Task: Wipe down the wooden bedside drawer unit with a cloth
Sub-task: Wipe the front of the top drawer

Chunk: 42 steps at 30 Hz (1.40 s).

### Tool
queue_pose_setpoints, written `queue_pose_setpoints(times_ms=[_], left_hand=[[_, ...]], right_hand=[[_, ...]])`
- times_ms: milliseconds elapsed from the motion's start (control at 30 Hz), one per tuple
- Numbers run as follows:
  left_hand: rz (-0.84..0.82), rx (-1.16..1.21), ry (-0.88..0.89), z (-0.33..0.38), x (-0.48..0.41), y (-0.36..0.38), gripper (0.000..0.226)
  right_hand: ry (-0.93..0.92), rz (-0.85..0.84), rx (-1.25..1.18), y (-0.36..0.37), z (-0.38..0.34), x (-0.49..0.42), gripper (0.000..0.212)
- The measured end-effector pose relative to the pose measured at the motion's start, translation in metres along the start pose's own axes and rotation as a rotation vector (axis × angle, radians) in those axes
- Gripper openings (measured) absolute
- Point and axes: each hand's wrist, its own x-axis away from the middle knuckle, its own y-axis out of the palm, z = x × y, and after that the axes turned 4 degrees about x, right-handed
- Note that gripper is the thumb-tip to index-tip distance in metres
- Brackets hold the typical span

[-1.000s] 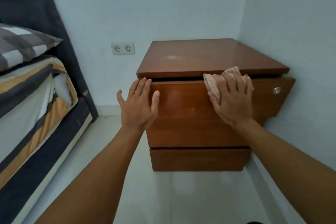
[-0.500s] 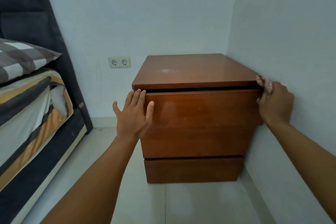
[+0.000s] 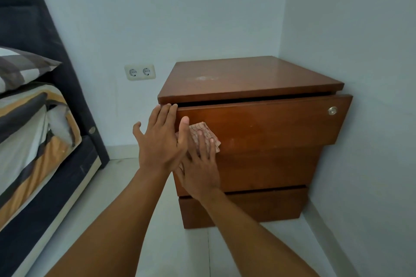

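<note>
The wooden bedside drawer unit point(image 3: 270, 132) stands in the room's right corner, its top drawer slightly ajar with a round metal knob point(image 3: 332, 110) near its right end. My right hand point(image 3: 200, 164) presses a pink checked cloth point(image 3: 203, 134) flat against the left part of the top drawer front. My left hand point(image 3: 161, 141) lies open with fingers spread on the drawer's upper left corner, partly covering my right hand and the cloth.
A bed point(image 3: 33, 141) with striped bedding and a pillow point(image 3: 20, 67) fills the left side, with a dark headboard behind. A double wall socket point(image 3: 140, 72) sits left of the unit. White tiled floor point(image 3: 126, 186) lies between bed and unit; walls close the back and right.
My right hand has swept the cloth from the drawer's right edge across to its left side, lower down. My left hand has stayed on the upper left corner.
</note>
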Motion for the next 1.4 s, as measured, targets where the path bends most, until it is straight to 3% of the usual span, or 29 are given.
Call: queue_pose_setpoints(times_ms=[167, 467, 667, 833, 933, 1067, 1133, 1233, 1333, 1400], left_hand=[[0.012, -0.034, 0.02, 0.001, 0.002, 0.006, 0.078], [0.027, -0.071, 0.05, 0.005, 0.003, 0.002, 0.068], [0.025, -0.084, 0.064, 0.008, 0.008, 0.003, 0.067], [0.015, -0.086, 0.082, 0.015, 0.014, 0.003, 0.068], [-0.008, -0.124, 0.074, 0.016, 0.014, 0.0, 0.071], [-0.054, -0.199, 0.067, 0.016, 0.012, -0.005, 0.074], [-0.065, -0.213, 0.065, 0.017, 0.012, -0.006, 0.075], [-0.071, -0.218, 0.045, 0.019, 0.011, -0.005, 0.078], [-0.075, -0.221, 0.038, 0.021, 0.012, -0.003, 0.079], [-0.07, -0.229, 0.048, 0.019, 0.012, -0.003, 0.078]], right_hand=[[-0.071, 0.013, 0.094, 0.001, 0.05, 0.005, 0.069], [0.108, 0.048, 0.116, -0.011, 0.179, 0.047, 0.074], [0.268, 0.007, 0.114, -0.035, 0.255, 0.069, 0.076], [0.552, 0.022, -0.001, -0.064, 0.304, 0.078, 0.075], [0.515, 0.025, 0.021, -0.078, 0.31, 0.082, 0.07], [0.718, 0.145, -0.094, -0.098, 0.296, 0.067, 0.064], [0.673, 0.229, -0.134, -0.112, 0.279, 0.05, 0.063], [0.423, 0.295, -0.129, -0.13, 0.235, 0.006, 0.065], [0.124, 0.132, 0.014, -0.131, 0.191, -0.032, 0.061], [0.032, -0.005, 0.08, -0.121, 0.184, -0.035, 0.058]])
